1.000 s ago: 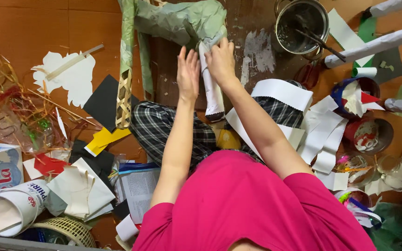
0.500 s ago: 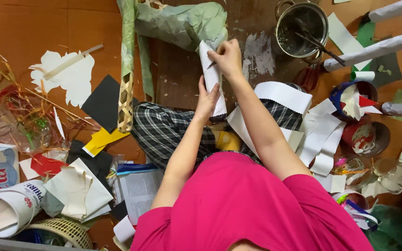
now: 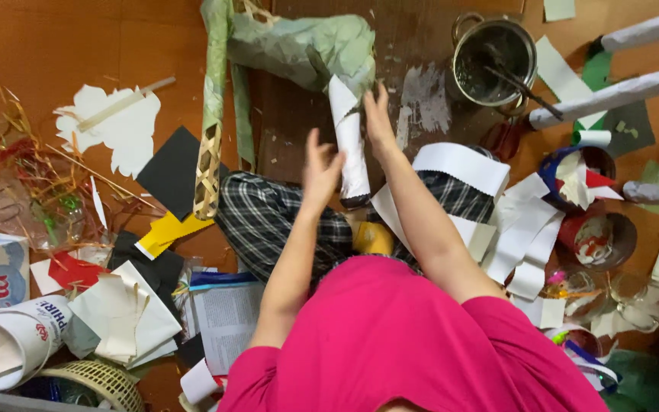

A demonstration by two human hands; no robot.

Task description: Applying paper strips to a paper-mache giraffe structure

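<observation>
Item: white paper tube (image 3: 348, 145), upright at upper centre of the frame, against the green crumpled paper form (image 3: 299, 46).

Right hand (image 3: 377, 118): fingers still steadying the tube's top.

Left hand (image 3: 320, 164): lifted off since half a second ago; fingers spread, holding nothing.

Smoothing stroke apparently finished.

Orange-brown floor (image 3: 55, 53), white paper scraps (image 3: 120, 133), black card (image 3: 173, 172), metal pot (image 3: 493, 57)

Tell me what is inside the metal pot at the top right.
The metal pot holds a dark stick-like tool that leans over its lower right rim. The inside is dark and smeared; whether any liquid or paste lies at the bottom cannot be made out.
</observation>
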